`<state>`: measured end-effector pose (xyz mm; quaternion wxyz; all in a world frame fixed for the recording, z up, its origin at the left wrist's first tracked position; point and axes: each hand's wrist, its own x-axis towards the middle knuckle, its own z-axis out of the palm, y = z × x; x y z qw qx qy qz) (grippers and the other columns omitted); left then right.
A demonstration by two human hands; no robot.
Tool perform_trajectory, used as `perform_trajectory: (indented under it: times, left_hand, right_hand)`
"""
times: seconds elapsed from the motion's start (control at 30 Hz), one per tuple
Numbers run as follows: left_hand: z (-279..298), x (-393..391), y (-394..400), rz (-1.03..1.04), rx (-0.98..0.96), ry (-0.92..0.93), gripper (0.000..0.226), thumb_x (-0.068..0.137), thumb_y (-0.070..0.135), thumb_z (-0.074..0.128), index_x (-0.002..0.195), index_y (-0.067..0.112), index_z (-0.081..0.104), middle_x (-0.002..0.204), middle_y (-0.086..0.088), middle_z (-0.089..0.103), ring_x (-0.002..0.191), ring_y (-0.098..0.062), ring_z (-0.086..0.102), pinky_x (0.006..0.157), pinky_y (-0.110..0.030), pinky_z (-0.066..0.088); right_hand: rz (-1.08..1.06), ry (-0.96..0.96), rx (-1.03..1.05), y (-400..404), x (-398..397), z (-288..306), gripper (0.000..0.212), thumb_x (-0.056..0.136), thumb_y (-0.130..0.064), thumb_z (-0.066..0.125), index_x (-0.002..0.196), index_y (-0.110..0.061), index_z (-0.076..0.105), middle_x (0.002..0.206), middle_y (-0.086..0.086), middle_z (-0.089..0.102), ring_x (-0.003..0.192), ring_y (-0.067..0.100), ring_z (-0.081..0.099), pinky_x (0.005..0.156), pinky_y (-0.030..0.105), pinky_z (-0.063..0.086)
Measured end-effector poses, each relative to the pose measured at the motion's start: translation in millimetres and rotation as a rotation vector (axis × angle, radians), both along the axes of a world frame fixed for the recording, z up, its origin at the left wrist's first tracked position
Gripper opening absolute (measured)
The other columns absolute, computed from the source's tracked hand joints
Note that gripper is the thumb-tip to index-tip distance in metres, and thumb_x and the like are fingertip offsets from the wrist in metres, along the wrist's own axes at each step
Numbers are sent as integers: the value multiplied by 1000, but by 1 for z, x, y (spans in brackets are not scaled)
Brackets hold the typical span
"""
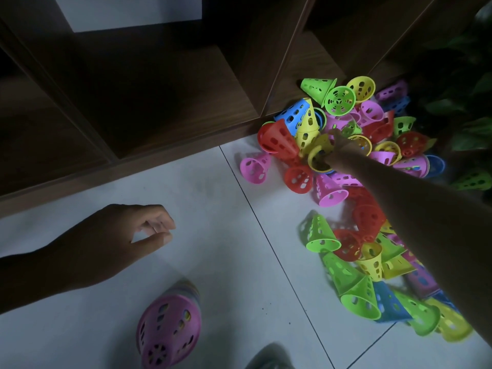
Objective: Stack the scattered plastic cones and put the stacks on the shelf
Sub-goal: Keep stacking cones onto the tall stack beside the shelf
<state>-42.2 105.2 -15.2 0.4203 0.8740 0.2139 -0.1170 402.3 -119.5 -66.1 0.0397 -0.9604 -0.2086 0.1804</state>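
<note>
White floor tiles (213,209); right hand (338,153) fingers pinch yellow cone (319,153); left hand (127,230) fingers loosely curled.

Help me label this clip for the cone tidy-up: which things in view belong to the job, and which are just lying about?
Job:
right hand gripping a yellow cone
cone pile on the floor
pink-topped stack standing on the floor
shelf
left hand, holding nothing

Lying about:
leafy plant at right
grey shape at the bottom edge; cannot tell what it is

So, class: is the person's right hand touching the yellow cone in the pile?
Touching. The head view shows the right hand with fingers hooked into the yellow cone at its rim.
</note>
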Motion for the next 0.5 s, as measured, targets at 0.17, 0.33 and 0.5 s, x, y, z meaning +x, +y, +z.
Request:
perform_trajectory:
  times: [0.17,0.33,0.5]
  left_hand:
    - [-1,1,0,4,10,4,20,88,57,61,98,41,67,100,37,66,99,13,63,86,-23,54]
    - [-2,3,0,6,16,-9,25,89,61,55,98,41,68,99,37,67,99,12,63,85,-22,53]
    - [1,4,-5,1,15,-11,15,90,52,65,97,40,68,98,37,67,99,13,63,86,-23,54]
  right_hand:
    - [120,-25,-106,6,1,-7,81,91,-20,71,153,-31,21,103,14,56,60,16,49,43,21,34]
    - [156,-129,-157,3,-3,-3,46,91,-26,71,130,-16,48,96,14,60,73,29,59,51,27,42]
    - [141,-175,-109,-12,0,7,49,87,-35,76,127,-13,60,114,17,66,96,33,65,72,35,53]
